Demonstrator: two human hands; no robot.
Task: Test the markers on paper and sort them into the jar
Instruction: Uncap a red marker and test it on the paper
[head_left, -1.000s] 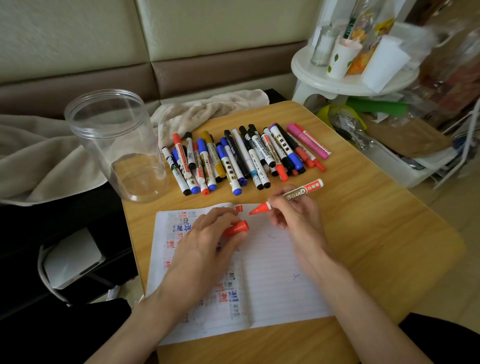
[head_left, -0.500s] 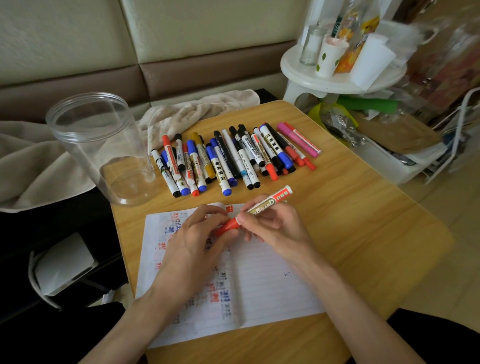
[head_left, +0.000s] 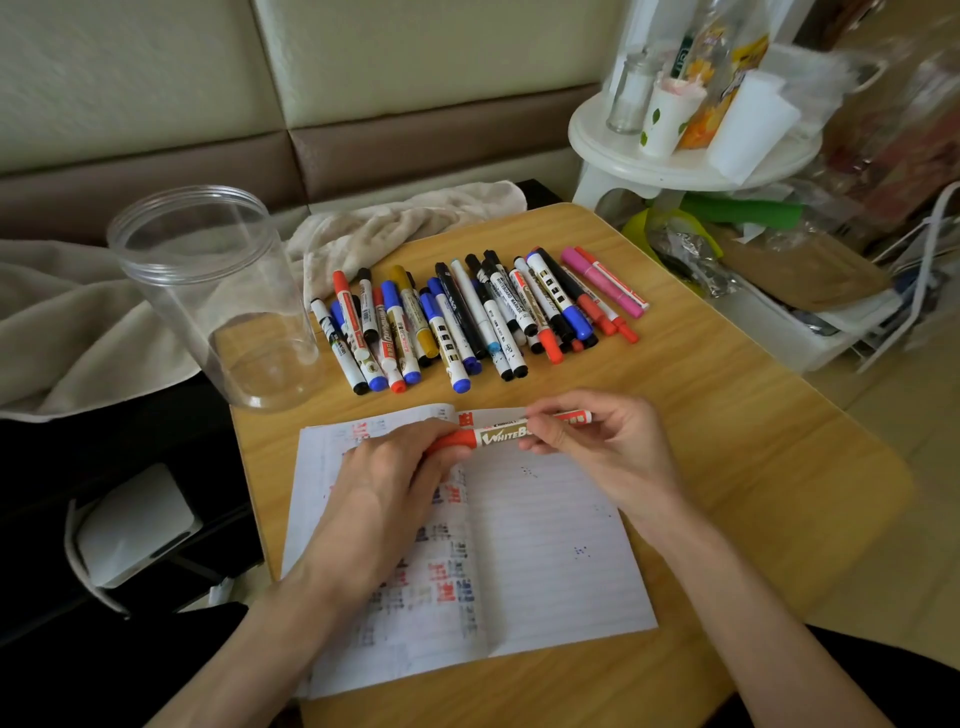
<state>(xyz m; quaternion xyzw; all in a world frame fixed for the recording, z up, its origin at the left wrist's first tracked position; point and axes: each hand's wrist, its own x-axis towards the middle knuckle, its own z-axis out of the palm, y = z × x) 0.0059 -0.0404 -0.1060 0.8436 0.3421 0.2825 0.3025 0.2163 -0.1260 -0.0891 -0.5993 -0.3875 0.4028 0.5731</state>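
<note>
Paper: the lined notebook (head_left: 545, 545) lies open at lower centre of the frame on the tabletop (head_left: 753, 415), and its left page is crowded with red and blue test marks.
Left hand: the left hand (head_left: 395, 467) is over that left page with its fingers curled round the red cap (head_left: 454, 440). A second ago the cap was off and apart from the tip, and now it's on the marker's end!
Right hand: the right hand (head_left: 597, 441) has its fingers pinching the barrel of the red marker (head_left: 501, 435), just over the notebook's top edge.
Red marker: it was slanted a second ago and now sits nearly level between both hands at mid-frame.
Marker row: the loose markers (head_left: 467, 317) lie side by side above the hands, unchanged.
Jar: the clear jar (head_left: 218, 296) stands upright at upper left, just beside the row's left end.
Beyond: a beige cloth (head_left: 405, 223) lies behind the tabletop.
</note>
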